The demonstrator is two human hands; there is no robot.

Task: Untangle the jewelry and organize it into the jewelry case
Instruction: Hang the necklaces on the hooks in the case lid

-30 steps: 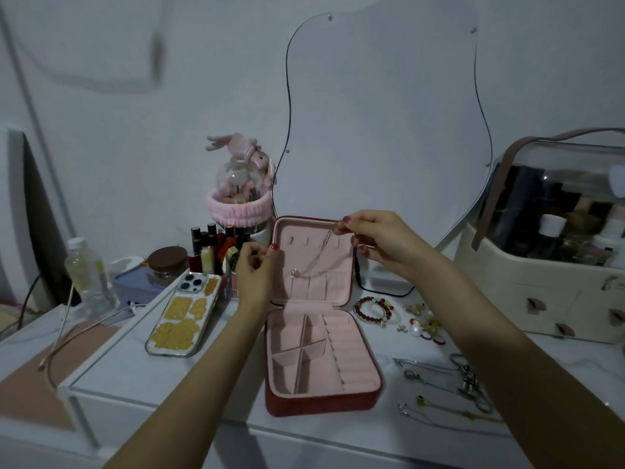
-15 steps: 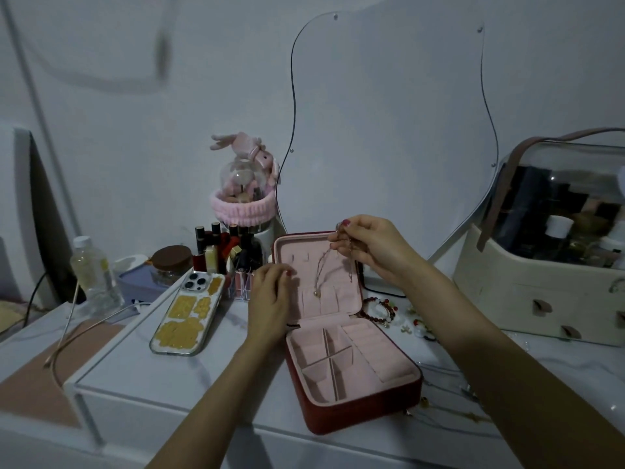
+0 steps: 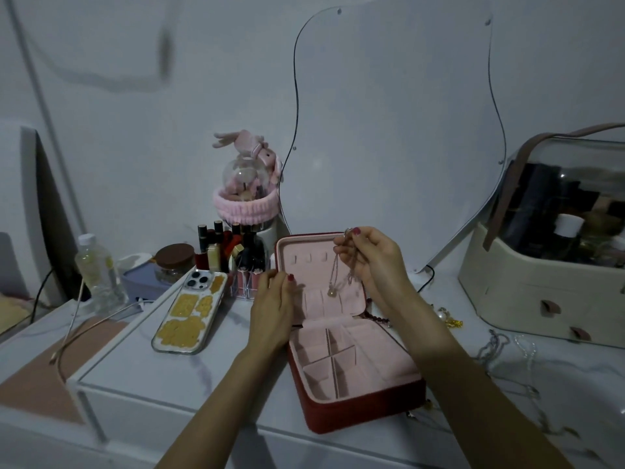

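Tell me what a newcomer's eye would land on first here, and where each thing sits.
First, the open red jewelry case at the centre of the white tabletop, its pink-lined lid upright. In front of that lid the right hand pinches a thin necklace that dangles with a small pendant, while the left hand rests on the lid's left edge. A phone lies flat to the left.

My tabletop holds: phone (image 3: 189,311), water bottle (image 3: 96,269), brown-lidded jar (image 3: 174,260), lipsticks (image 3: 230,248), cosmetics organizer (image 3: 548,252), mirror (image 3: 395,113).
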